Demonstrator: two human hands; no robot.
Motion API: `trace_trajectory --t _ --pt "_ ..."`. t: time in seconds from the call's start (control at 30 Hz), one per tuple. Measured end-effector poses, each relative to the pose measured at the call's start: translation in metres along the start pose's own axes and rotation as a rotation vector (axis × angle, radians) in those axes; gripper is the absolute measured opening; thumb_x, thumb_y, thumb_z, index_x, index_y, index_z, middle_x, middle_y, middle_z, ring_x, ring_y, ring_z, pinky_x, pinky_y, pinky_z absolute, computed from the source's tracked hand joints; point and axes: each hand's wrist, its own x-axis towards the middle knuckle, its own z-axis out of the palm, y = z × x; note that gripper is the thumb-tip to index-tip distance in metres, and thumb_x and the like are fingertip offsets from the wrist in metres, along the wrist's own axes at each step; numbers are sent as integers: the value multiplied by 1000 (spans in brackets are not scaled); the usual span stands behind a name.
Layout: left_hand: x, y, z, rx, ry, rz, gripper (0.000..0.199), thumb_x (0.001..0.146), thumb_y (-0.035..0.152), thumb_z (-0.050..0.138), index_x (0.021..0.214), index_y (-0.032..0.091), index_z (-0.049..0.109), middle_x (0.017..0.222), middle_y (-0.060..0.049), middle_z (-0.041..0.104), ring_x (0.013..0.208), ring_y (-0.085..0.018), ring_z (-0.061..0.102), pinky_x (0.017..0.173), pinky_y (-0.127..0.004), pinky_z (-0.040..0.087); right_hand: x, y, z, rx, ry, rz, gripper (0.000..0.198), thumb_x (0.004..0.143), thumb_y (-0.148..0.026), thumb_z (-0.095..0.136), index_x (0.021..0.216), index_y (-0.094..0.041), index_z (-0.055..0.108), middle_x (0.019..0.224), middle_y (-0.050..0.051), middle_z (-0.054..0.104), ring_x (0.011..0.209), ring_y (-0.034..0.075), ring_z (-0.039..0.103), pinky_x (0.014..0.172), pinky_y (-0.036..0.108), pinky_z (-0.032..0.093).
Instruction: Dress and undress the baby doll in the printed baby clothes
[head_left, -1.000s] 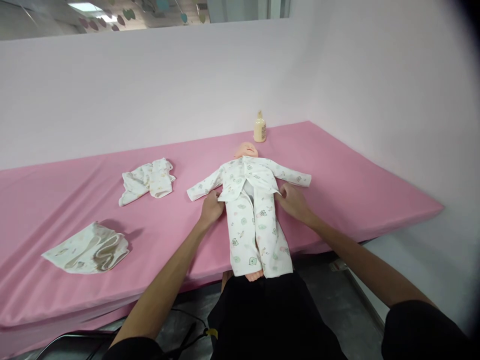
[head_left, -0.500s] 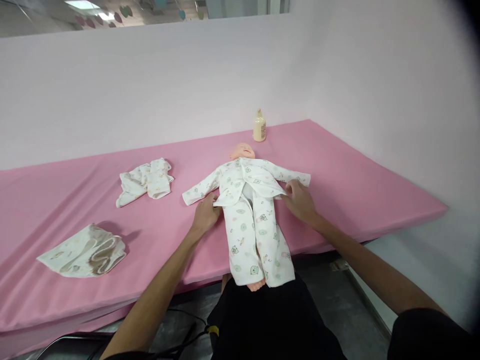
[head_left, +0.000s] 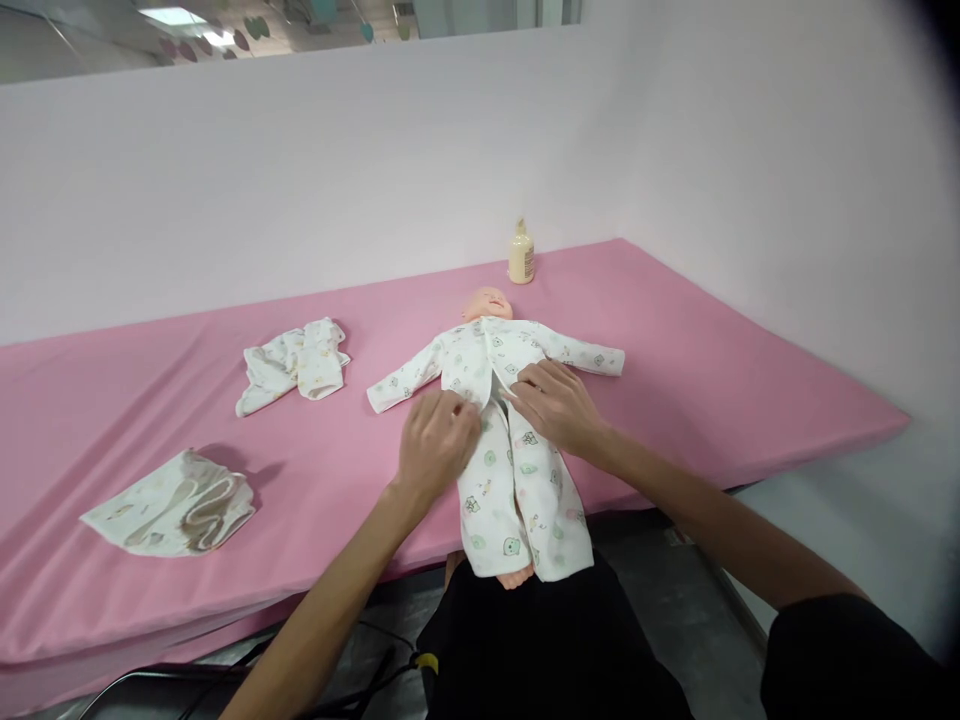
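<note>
A baby doll lies on its back on the pink bed, feet toward me. It wears a white printed jacket with both sleeves spread, and matching pants. The jacket parts in a narrow gap at its lower front. My left hand is closed at the jacket's front edge, left of the gap. Across from it, my right hand pinches the other front edge with thumb and finger. Parts of the hem are hidden behind both hands.
A pump bottle stands behind the doll's head. Two printed cloth pieces lie on the left: a crumpled garment and a folded cloth. White walls border the pink bed at the back and right. A chair edge shows below.
Both hands have moved inward from the jacket's outer lower corners to its middle front. The front gap has become narrower. The doll has stayed in place.
</note>
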Motion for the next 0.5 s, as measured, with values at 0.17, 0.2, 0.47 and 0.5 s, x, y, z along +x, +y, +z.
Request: trace_trajectory --t 0.17,0.2,0.47,0.5 --pt "10 4 -4 -12 -185 138 26 103 21 41 90 20 63 98 -8 65 89 -22 56 79 -37 44 -3 -3 3 0 -121 -124 30 99 -9 44 76 -19 61 87 7 62 81 20 48 77 35 37" --pt "13 3 -6 -60 -207 146 26 104 26 43 90 20 64 98 -8 65 89 -22 56 79 -37 44 -1 -3 1 39 -134 -124 28 100 -12 46 77 -19 61 88 7 62 82 20 48 77 35 38" --pt "42 -8 -26 -617 -291 -133 24 102 35 47 93 22 65 100 -3 69 95 -20 60 87 -35 47 54 22 -18 417 -143 459 25 98 -28 47 74 -21 54 80 3 65 74 17 56 68 31 40" --pt "50 -12 -22 -627 -252 -223 24 101 34 46 92 22 64 99 -3 69 94 -20 60 86 -35 47 66 26 -13 387 -153 546 27 98 -33 47 75 -21 53 80 4 66 74 18 57 67 31 40"
